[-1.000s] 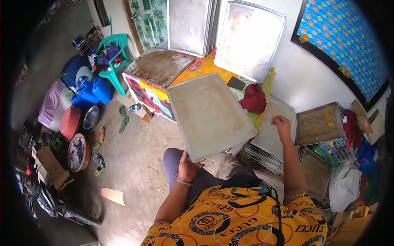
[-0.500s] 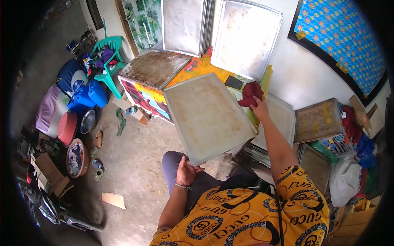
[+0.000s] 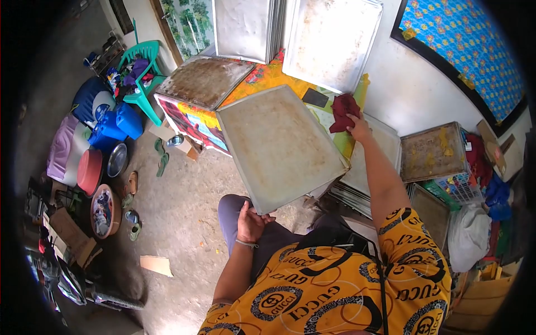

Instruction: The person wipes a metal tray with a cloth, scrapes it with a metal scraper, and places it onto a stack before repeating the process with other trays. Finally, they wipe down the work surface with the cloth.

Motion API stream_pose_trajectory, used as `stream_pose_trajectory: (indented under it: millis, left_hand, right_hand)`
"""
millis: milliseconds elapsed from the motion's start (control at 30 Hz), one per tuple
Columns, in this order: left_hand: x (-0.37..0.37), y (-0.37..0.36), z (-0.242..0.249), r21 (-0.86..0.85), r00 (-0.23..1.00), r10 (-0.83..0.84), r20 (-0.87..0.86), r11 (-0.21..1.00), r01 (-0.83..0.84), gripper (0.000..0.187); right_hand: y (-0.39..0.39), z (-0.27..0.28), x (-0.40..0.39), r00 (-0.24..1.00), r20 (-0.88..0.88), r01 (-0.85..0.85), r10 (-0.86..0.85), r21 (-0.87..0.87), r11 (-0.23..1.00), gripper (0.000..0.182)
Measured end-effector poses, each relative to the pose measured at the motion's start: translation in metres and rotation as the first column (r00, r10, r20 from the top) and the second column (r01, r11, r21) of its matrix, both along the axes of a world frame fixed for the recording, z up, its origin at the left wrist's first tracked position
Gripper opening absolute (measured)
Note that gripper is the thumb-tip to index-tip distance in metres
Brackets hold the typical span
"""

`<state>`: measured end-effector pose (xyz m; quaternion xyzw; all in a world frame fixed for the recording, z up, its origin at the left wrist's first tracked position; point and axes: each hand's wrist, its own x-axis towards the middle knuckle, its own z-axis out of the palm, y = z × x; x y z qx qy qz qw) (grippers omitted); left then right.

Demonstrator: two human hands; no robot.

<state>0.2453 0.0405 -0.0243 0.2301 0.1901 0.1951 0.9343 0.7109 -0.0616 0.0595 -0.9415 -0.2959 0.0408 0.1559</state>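
A large, worn metal baking tray (image 3: 282, 148) slants in front of me, its far end by the table. My left hand (image 3: 251, 223) is closed on its near corner, with the thumb at the edge and the fingers underneath. Past the tray's right side, my right hand (image 3: 360, 129) grips a bunched dark red cloth (image 3: 345, 110) over the table's right end. Close to that cloth lies a dark flat rectangle (image 3: 316, 98) on the yellow patterned table cover (image 3: 268, 77).
A browned tray (image 3: 205, 81) lies on the table's left end. Upright trays (image 3: 241, 28) and another bright tray (image 3: 333, 42) lean at the wall. More trays (image 3: 371, 159) are stacked at right. A green chair (image 3: 146, 84), basins (image 3: 105, 212) and slippers (image 3: 162, 157) stand left.
The whole view has shifted slightly upward in the frame. The red cloth in my right hand has changed shape and sits a little farther from me. My left hand keeps the tray's corner.
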Motion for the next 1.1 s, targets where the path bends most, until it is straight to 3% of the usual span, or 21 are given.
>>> stream_pose_trajectory:
  millis: [67, 167, 267, 367, 467, 567, 700, 800, 867, 967, 1100]
  left_hand:
    - [0.0, 0.001, 0.002, 0.019, 1.0, -0.021, -0.009, 1.0, 0.021, 0.064]
    - [-0.001, 0.003, -0.005, 0.028, 0.999, -0.03, 0.018, 0.999, 0.029, 0.064]
    - [0.001, 0.002, -0.005, 0.001, 1.0, -0.014, 0.015, 1.0, 0.014, 0.061]
    - [0.005, 0.003, -0.009, -0.035, 0.999, -0.006, 0.04, 0.999, 0.007, 0.058]
    - [0.009, 0.001, 0.0, -0.037, 1.0, 0.019, -0.019, 0.999, -0.019, 0.055]
    - [0.013, -0.002, 0.012, -0.022, 0.996, 0.033, -0.079, 0.999, -0.035, 0.052]
    - [0.01, 0.001, 0.005, 0.012, 0.999, -0.014, -0.031, 1.0, 0.014, 0.055]
    - [0.016, -0.005, 0.025, 0.004, 0.984, 0.074, -0.162, 0.997, -0.075, 0.058]
    - [0.015, -0.003, 0.028, 0.012, 0.99, 0.043, -0.137, 0.999, -0.042, 0.06]
    - [0.012, 0.004, 0.009, -0.05, 0.999, -0.025, -0.025, 0.998, 0.024, 0.06]
    - [0.009, 0.006, 0.005, -0.066, 0.996, -0.02, -0.089, 0.998, 0.014, 0.062]
  right_hand:
    - [0.003, 0.01, -0.012, 0.999, 0.022, 0.05, -0.048, -0.111, 0.993, 0.063]
    - [0.008, -0.005, -0.017, 0.971, 0.236, 0.075, -0.041, -0.138, 0.988, 0.065]
    - [0.005, 0.002, -0.039, 0.907, 0.415, -0.033, 0.065, -0.084, 0.996, 0.057]
    - [0.009, -0.016, -0.027, 0.855, 0.478, -0.335, 0.2, 0.217, 0.917, 0.049]
    - [0.025, -0.013, -0.024, 0.889, 0.388, -0.408, 0.244, 0.425, 0.808, 0.04]
    - [0.048, -0.005, -0.017, 0.974, 0.096, -0.225, 0.206, 0.535, 0.814, 0.038]
    - [0.082, -0.013, 0.01, 0.979, 0.05, -0.2, 0.2, 0.462, 0.864, 0.044]
    - [0.103, -0.02, 0.036, 0.965, 0.096, -0.26, 0.242, 0.382, 0.887, 0.053]
    - [0.116, -0.022, 0.049, 0.96, 0.098, -0.281, 0.263, 0.318, 0.905, 0.058]
    - [0.134, -0.022, 0.063, 0.965, 0.01, -0.261, 0.263, 0.173, 0.95, 0.073]
    - [0.148, -0.025, 0.068, 0.976, 0.105, -0.188, 0.193, -0.056, 0.981, 0.085]
